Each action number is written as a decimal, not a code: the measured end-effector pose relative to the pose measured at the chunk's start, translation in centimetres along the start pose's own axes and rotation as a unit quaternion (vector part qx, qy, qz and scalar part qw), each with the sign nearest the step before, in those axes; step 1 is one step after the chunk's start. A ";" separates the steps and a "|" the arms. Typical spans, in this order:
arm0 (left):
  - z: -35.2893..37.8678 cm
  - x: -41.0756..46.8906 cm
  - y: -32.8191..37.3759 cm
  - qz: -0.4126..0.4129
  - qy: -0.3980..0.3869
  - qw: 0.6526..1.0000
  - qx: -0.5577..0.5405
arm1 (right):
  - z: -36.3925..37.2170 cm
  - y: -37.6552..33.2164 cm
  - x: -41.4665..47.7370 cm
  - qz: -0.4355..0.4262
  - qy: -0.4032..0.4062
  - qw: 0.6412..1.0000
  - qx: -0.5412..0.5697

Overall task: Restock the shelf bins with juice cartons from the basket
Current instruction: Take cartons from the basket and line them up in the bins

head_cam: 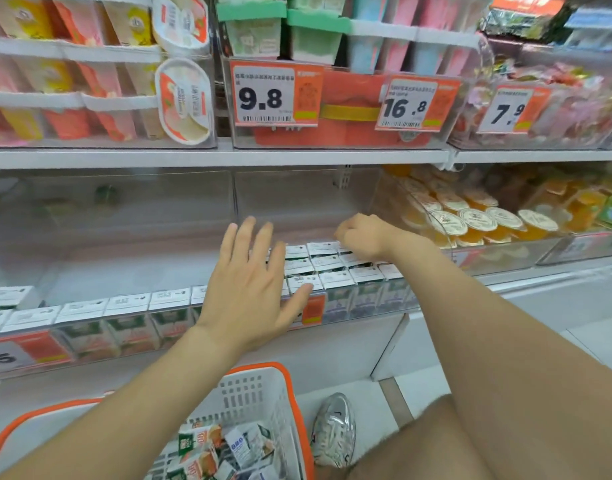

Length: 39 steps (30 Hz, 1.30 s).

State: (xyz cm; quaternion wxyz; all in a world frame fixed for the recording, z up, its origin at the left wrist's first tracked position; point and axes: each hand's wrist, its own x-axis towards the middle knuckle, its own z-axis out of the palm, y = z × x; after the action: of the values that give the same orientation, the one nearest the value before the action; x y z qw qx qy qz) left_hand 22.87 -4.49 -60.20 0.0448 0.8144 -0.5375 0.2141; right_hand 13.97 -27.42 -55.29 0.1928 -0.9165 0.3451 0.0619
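Rows of small white-topped juice cartons (335,275) fill the front of a clear shelf bin (297,202) on the lower shelf. My left hand (252,289) hovers over the bin's front left with fingers spread and straight, holding nothing. My right hand (363,237) reaches over the back rows with fingers curled down onto the carton tops; whether it grips one is hidden. More cartons (89,311) line the bin to the left. Below, a white basket with an orange rim (283,372) holds several loose juice cartons (224,448).
Price tags (266,95) hang on the upper shelf over an orange box. Jelly cups (477,220) fill the bin to the right. My shoe (334,431) stands on the floor beside the basket, and my knee fills the lower right.
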 end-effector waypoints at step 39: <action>-1.0 -0.8 -1.1 0.008 -0.110 0.984 -0.137 | 1.0 -1.8 -8.5 -0.088 0.234 0.968 -0.029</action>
State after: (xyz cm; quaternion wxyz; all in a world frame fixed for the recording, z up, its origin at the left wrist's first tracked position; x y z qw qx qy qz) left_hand 23.28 -3.08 -59.48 0.0949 0.8149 -0.5697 0.0482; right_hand 8.76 -20.60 -53.57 0.0845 -0.9375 0.2965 -0.1613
